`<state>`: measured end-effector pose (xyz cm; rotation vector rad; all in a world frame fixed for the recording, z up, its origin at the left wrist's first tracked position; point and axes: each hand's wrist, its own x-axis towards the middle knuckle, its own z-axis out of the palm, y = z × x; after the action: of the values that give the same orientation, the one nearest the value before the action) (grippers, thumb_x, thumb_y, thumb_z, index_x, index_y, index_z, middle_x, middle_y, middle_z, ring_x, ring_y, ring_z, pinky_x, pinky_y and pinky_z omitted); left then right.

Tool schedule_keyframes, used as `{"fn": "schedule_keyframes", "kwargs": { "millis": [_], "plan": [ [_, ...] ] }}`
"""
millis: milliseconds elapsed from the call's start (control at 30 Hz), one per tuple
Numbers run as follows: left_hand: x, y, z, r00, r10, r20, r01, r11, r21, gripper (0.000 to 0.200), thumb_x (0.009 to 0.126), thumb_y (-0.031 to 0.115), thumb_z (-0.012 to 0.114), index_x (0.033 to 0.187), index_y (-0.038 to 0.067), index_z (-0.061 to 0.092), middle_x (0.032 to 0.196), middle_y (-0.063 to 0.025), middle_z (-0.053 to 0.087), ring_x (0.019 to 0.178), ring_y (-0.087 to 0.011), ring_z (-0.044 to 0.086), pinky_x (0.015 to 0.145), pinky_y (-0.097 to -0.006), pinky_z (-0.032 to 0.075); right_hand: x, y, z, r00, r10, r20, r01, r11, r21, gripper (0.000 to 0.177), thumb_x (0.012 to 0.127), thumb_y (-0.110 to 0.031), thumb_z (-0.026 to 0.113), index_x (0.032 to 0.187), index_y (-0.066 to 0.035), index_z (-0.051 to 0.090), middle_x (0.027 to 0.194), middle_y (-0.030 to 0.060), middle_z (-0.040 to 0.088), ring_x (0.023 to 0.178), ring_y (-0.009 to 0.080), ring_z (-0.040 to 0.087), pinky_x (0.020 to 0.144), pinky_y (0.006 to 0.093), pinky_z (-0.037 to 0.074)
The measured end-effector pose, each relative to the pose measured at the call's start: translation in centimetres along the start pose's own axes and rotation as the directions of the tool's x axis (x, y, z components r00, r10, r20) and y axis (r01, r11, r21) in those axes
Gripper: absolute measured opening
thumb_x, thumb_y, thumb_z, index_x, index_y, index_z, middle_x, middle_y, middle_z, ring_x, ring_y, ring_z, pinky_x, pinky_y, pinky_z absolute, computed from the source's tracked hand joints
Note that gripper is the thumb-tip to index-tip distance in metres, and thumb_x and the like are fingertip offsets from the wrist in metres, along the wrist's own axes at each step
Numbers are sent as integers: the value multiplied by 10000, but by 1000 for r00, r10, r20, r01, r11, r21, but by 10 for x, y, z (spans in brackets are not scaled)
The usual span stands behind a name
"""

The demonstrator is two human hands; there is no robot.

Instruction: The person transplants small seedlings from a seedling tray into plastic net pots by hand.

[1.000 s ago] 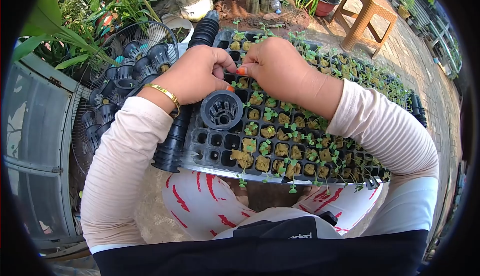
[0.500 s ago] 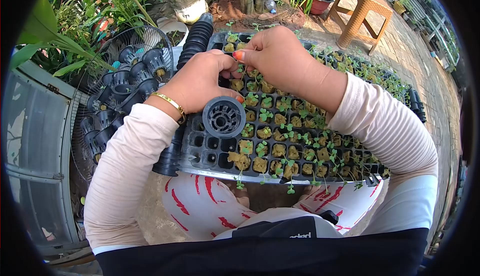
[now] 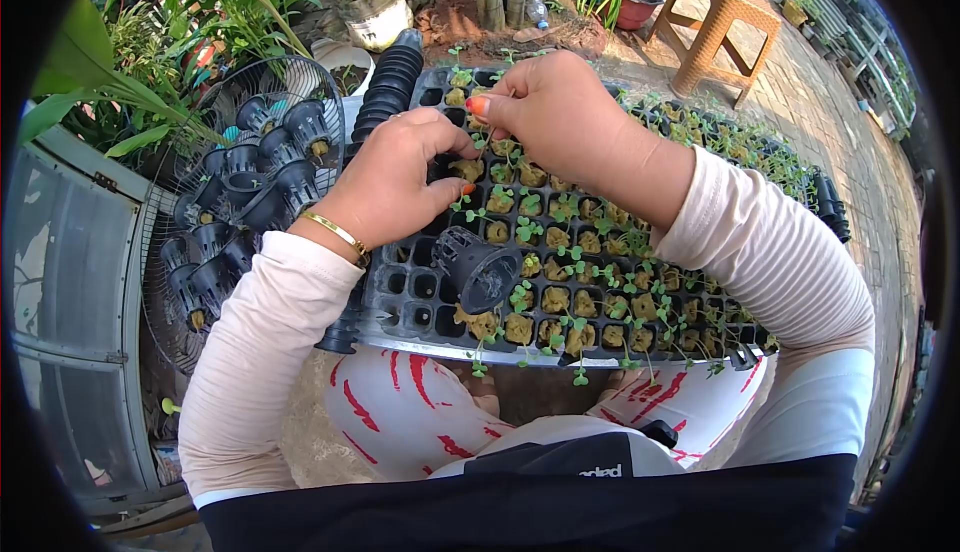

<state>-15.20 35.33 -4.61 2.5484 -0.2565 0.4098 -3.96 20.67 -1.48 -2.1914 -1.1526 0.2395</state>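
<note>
Over the upper left of a black seedling tray (image 3: 397, 309), my left hand (image 3: 400, 172) has its thumb and fingers closed about a brownish spongy seedling plug (image 3: 467, 169). Close beside it, my right hand (image 3: 560, 107) is pinched, thumb against finger; what the fingertips hold is hidden. Just below my left hand, a black net pot (image 3: 480, 272) lies tilted on its side on the tray, its wide rim facing me. Many of the tray's cells hold spongy plugs with small green seedlings (image 3: 530, 229).
A wire basket (image 3: 150, 292) of black net pots (image 3: 243, 174) stands on the left. Between basket and tray lies a long stack of nested black pots (image 3: 392, 82). A tan stool (image 3: 715, 27) and potted plants (image 3: 375, 12) stand beyond.
The net pot has left my left hand and tipped onto its side on the tray. My left thumb has moved up to the seedling plug. My right hand has hardly moved.
</note>
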Motion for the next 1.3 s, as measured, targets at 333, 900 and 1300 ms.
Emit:
{"fn": "schedule_keyframes", "kwargs": {
  "millis": [333,900,1300],
  "plan": [
    [-5,-4,-11,979,-204,-31,186,937,-297,236,700,-5,647,933,16,622,794,-12,592,679,-59,510,601,-205,436,-1,-11,-18,997,14,-78,6,969,249,294,854,-268,606,794,17,641,663,37,608,594,81,511,566,244,423],
    [14,67,-46,946,-277,168,280,441,-853,260,849,118,533,1070,-20,539,961,-93,615,802,-135,600,707,-264,495,-56,-27,-63,952,-291,-95,305,923,234,308,686,-159,707,956,-27,637,733,52,563,655,125,544,634,262,459],
    [31,123,-27,948,-192,253,292,217,-931,488,896,314,508,1242,-10,390,1064,-153,560,889,-196,586,758,-303,482,-116,9,-89,964,-115,-238,249,700,669,291,773,-41,652,1042,43,577,865,57,620,806,98,576,725,217,467]
  ]
}}
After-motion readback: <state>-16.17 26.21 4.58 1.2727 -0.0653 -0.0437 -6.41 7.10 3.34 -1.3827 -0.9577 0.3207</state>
